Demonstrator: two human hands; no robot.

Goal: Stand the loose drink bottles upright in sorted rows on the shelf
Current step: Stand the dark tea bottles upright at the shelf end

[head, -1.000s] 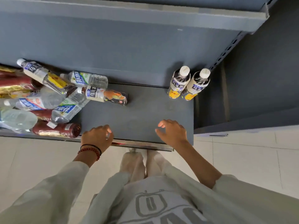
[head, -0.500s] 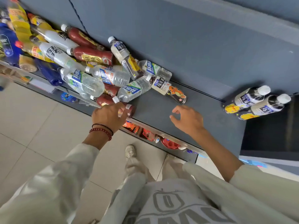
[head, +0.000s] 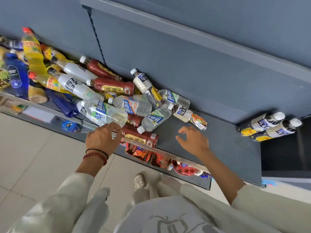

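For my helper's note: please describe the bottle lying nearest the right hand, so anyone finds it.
On the grey shelf, find the pile of bottles. The bottle at its right edge has a white cap. Only its label shows an orange cartoon.

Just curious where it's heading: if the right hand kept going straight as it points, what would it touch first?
Probably the lying white-capped plastic tea bottle with the orange cartoon label, just beyond the right hand; depth is unclear.

My left hand (head: pixel 102 138) touches a lying red bottle (head: pixel 143 138); my right hand (head: pixel 193 140) hovers, fingers spread; two upright bottles (head: pixel 267 122) stand rightward.
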